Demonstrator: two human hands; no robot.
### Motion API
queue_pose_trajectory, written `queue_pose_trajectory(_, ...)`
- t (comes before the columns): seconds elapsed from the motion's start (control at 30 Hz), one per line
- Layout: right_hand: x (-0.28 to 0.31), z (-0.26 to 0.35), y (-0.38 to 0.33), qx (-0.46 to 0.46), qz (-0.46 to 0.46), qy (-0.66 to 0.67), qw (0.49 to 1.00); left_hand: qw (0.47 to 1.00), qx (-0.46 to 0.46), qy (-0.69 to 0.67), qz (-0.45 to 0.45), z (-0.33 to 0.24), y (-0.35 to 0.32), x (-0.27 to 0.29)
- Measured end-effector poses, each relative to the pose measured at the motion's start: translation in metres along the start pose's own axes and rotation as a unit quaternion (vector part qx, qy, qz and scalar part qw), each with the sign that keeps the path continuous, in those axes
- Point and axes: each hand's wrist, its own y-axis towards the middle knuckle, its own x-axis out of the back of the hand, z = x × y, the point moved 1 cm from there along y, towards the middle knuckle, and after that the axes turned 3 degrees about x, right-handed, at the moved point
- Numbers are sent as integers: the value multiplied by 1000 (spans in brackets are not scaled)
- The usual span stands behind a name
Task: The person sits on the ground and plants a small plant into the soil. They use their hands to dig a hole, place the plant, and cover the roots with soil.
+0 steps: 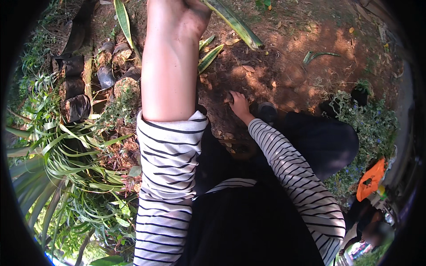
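My left hand (179,17) is clamped on the long striped leaf (235,24); my right hand (238,104), well below it, presses its fingers into the red soil (284,66); I should hold the leaf upright and loosen gently.

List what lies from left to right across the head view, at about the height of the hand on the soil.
Black nursery bags → left forearm → right hand on the bare soil → dark shoe → leafy green plant.
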Motion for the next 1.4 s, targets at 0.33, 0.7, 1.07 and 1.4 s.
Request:
queue_pose_trajectory(0.33,-5,13,2,-100,4,-62,993,1000,-4,6,-22,-3,-7,-13)
queue_pose_trajectory(0.7,-16,9,16,-194,-33,87,977,1000,2,-6,-2,-3,-4,-7)
queue_pose_trajectory(1.07,-25,-10,20,-161,-99,222,957,999,-6,-35,-8,-14,-7,-2)
queue_pose_trajectory(1.4,226,32,39,-55,109,384,915,998,-40,40,8,2,-14,-7)
